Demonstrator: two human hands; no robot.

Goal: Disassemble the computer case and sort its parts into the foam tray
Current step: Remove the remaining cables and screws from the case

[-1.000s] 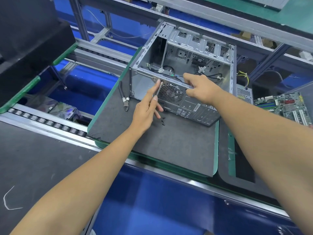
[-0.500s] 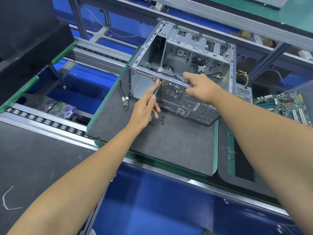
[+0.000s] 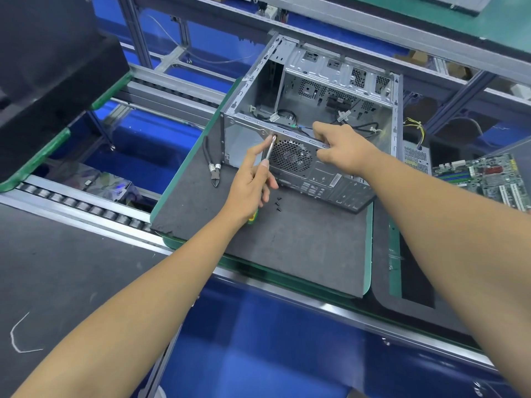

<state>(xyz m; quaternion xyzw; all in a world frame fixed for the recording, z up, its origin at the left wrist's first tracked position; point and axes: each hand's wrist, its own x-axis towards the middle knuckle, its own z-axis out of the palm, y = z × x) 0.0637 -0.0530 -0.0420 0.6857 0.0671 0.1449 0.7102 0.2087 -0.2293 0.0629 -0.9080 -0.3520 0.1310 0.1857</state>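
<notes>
The bare grey sheet-metal computer case (image 3: 313, 116), its side open toward the camera, stands on a dark grey foam pad with a green edge (image 3: 287, 248). The left hand (image 3: 250, 185) curls its fingers round a slim metal-shafted screwdriver with a yellow-green handle (image 3: 270, 150), whose tip meets the case's rear panel at the upper left corner of the round perforated fan grille (image 3: 290, 156). The right hand (image 3: 342, 147) grips the top rail of that rear panel, thumb in front and fingers hooked over it, just right of the grille. A few small black screws (image 3: 278, 204) lie on the pad beside the left hand. Black-handled cutting pliers (image 3: 212, 168) lie left of the case. A green circuit board (image 3: 488, 179) lies well to the right.
</notes>
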